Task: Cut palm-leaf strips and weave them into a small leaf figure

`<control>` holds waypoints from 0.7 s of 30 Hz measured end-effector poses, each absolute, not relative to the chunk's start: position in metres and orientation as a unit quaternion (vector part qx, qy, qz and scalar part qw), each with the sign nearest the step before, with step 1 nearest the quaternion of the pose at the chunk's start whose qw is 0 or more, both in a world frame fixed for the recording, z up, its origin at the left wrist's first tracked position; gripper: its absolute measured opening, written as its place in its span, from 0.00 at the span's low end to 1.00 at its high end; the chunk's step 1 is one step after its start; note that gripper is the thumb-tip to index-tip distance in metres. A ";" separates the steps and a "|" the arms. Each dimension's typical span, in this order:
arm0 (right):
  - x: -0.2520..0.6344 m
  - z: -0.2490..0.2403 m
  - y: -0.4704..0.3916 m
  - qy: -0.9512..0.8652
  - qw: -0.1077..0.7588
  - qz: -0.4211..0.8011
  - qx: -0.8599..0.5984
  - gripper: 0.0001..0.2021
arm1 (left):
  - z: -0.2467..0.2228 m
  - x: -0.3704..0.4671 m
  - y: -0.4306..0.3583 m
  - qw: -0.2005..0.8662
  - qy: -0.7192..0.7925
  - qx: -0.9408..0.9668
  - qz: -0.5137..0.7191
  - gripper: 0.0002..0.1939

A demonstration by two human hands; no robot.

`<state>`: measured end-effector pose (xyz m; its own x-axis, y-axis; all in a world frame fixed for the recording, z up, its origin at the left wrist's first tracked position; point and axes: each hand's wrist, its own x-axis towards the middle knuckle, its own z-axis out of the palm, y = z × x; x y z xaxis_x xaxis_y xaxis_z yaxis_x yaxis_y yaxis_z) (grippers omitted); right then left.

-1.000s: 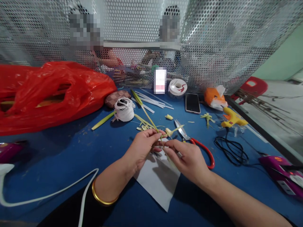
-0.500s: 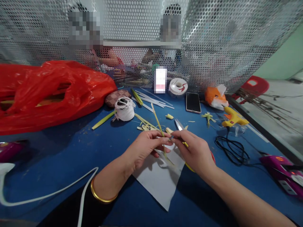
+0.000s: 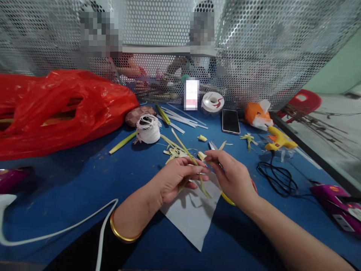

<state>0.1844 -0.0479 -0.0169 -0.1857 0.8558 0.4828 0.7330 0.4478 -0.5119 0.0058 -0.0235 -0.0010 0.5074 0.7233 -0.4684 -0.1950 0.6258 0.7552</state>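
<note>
My left hand (image 3: 180, 177) pinches a thin green stalk (image 3: 182, 145) whose lower end curls down past the fingers. Close to its right, my right hand (image 3: 228, 171) has thumb and fingertips pressed together; whatever they hold, if anything, is too small to name. Beneath both hands lies a white sheet (image 3: 191, 222). Scissors (image 3: 212, 145) with yellow handles are partly hidden under my right hand. Pale green peelings (image 3: 174, 152) and cut pieces lie just beyond my fingers.
A red plastic bag (image 3: 104, 101) fills the far left. Along the back are white cord (image 3: 148, 130), a tape roll (image 3: 213, 102), a phone (image 3: 230, 121) and an orange tissue pack (image 3: 257, 114). A yellow glue gun (image 3: 280, 138) with black cable lies right, near a purple device (image 3: 334, 201).
The stalk has tilted further left at its top, and its lower end has swung right. My right fingertips have moved slightly up, away from my left fingertips.
</note>
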 end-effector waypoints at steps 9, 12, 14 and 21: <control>0.184 -0.013 -0.053 -0.719 0.455 0.062 -0.522 0.11 | -0.002 0.008 -0.025 0.780 0.428 0.317 0.329 0.10; 0.183 -0.009 -0.055 -0.711 0.454 0.145 -0.517 0.06 | 0.001 0.008 -0.023 0.776 0.415 0.278 0.385 0.10; 0.180 -0.010 -0.055 -0.727 0.392 0.242 -0.509 0.08 | 0.001 0.009 -0.021 0.777 0.408 0.257 0.405 0.09; 0.176 -0.018 -0.054 -0.743 0.325 0.313 -0.494 0.16 | -0.005 0.009 -0.021 0.766 0.417 0.280 0.402 0.08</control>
